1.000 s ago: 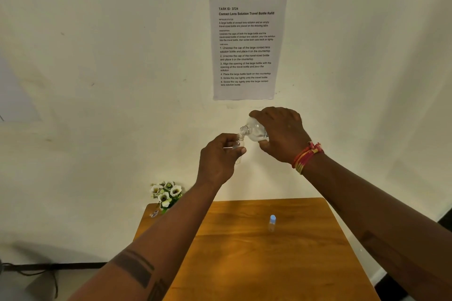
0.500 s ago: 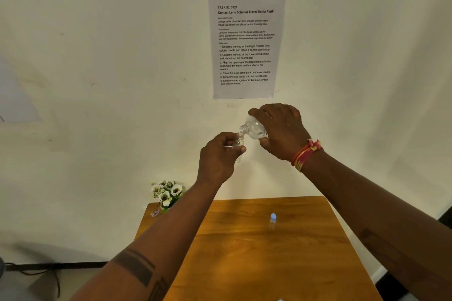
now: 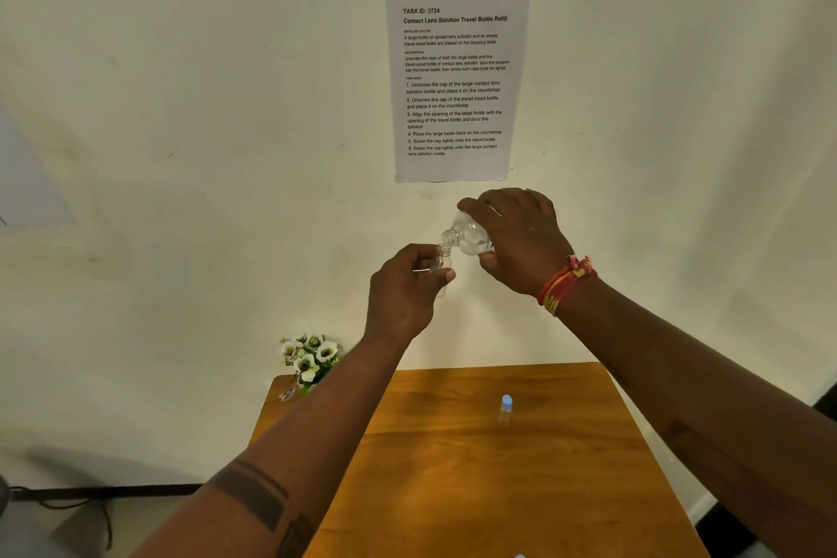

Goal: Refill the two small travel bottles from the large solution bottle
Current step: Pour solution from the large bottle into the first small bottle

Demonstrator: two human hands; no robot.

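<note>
My right hand [image 3: 516,240] grips the large clear solution bottle [image 3: 469,234], tilted with its uncapped neck pointing down-left. That neck meets the mouth of a small clear travel bottle [image 3: 443,264], held upright in my left hand [image 3: 405,290]. Both are raised well above the table, in front of the wall. Most of the small bottle is hidden by my fingers. A second small travel bottle [image 3: 505,410] with a blue cap stands alone on the wooden table [image 3: 475,489].
A small pot of white artificial flowers [image 3: 310,360] sits at the table's back left corner. A printed task sheet [image 3: 455,82] hangs on the wall above. A small pale object [image 3: 520,555] shows at the bottom edge. Cables lie on the floor at left.
Both hands stay nearly in place. The large bottle's base has risen slightly, so it tilts a bit steeper against the small bottle.
</note>
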